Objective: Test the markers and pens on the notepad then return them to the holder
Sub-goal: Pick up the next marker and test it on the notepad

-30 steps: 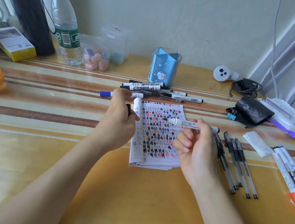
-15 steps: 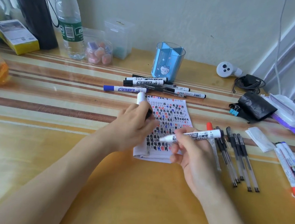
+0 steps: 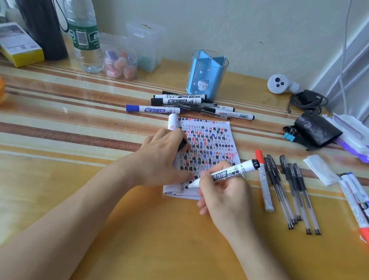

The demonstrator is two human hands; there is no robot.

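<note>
Gripping a marker (image 3: 230, 172) in the right hand (image 3: 225, 198), fingers curling round the barrel, tip touching the notepad (image 3: 211, 140) near its lower edge. Resting the left hand (image 3: 162, 158) on the notepad's left side, fingers curling round a black cap (image 3: 182, 144). Noting the notepad lying flat on the tabletop (image 3: 56, 194), page carrying black, blue and red marks. Finding the holder (image 3: 206, 75) standing upright beyond the notepad, well apart from both hands, capped markers (image 3: 179, 100) lying just before it. Recording pens (image 3: 293, 192) lying side by side right of the notepad.
</note>
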